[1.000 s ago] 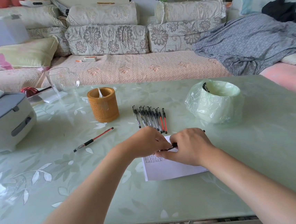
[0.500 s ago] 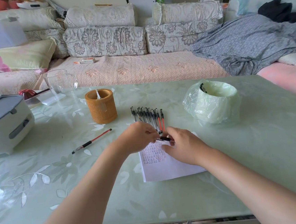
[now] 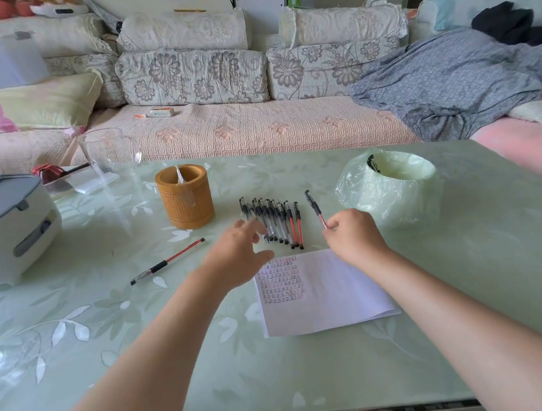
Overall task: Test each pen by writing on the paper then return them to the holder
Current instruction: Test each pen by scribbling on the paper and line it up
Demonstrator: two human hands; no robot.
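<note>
Right hand (image 3: 353,237): fingers pinch a red pen (image 3: 315,209), now lifted off the paper (image 3: 324,291).
Left hand (image 3: 239,253): released, fingers spread, now reaching the pen row (image 3: 273,221), centre frame.
Meaning: likely finished testing; holder (image 3: 185,197) next.

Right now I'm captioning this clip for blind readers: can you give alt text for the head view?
A person's right hand holds a red pen while the open left hand reaches toward a row of pens beside an orange holder, above a paper with handwriting.
</note>
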